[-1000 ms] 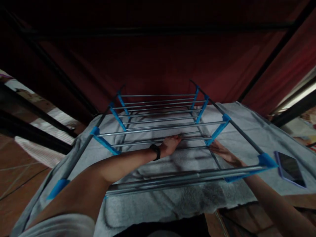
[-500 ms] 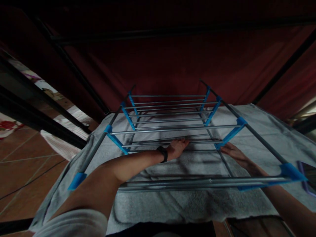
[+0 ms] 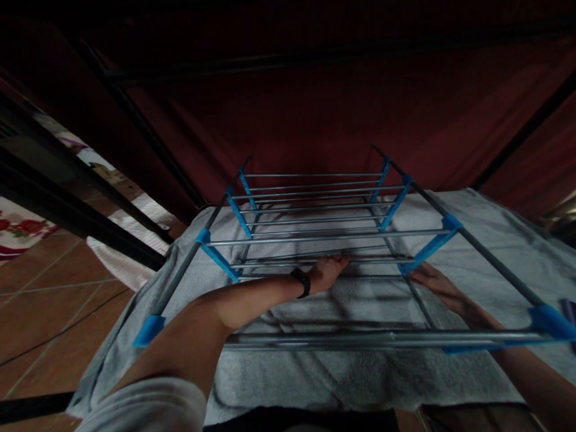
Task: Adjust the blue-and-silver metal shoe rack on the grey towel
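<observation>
A metal rack [image 3: 324,237] with grey rods and blue plastic joints lies on a grey towel [image 3: 495,240]. My left hand [image 3: 327,270], with a black band at the wrist, reaches in under the near rods and rests on a thin silver rod low in the frame. My right hand [image 3: 434,283] lies flat, fingers together, against the rack's lower right bar, just below a blue joint [image 3: 427,249]. Whether my left fingers close round the rod is unclear in the dim light.
A dark red cloth wall [image 3: 315,114] with black poles rises behind the rack. Brown floor tiles [image 3: 40,300] and a pale mat [image 3: 121,246] lie at the left. A phone's corner [image 3: 569,309] shows at the right edge.
The view has swung to the left, so the rack sits further right and the phone has almost left the frame. Both hands have kept their places on the rack.
</observation>
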Tool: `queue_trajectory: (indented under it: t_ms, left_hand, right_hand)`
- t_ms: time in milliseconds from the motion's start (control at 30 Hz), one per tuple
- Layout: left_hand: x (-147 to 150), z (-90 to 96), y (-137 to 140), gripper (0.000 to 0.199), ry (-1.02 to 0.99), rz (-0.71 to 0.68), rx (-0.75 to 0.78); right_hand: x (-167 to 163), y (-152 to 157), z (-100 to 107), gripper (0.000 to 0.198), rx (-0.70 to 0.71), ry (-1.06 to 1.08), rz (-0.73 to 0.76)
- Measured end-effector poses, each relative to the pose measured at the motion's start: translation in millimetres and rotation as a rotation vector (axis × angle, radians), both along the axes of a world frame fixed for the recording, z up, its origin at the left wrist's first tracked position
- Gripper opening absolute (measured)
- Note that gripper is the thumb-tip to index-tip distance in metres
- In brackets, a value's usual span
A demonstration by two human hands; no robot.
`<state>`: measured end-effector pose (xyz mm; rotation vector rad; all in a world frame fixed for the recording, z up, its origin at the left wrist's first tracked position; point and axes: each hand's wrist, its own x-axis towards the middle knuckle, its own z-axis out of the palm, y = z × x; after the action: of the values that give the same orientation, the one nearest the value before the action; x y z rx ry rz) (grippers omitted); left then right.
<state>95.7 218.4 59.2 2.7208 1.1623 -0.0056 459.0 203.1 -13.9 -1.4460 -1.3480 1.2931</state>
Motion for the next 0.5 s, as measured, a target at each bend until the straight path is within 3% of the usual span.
queue_trajectory:
  t_ms: [300, 500]
  left_hand:
    - [1.5, -0.9, -1.7, 0.06, 0.019, 0.017, -0.001]
    - [3.2, -2.4, -4.9, 0.061, 0.02, 0.027, -0.025]
  right_hand:
    - [-7.2, -5.2, 21.9, 0.065, -0.021, -0.036, -0.016]
    - [-6.7, -2.4, 14.9, 0.059, -0.039, -0.032, -0.072]
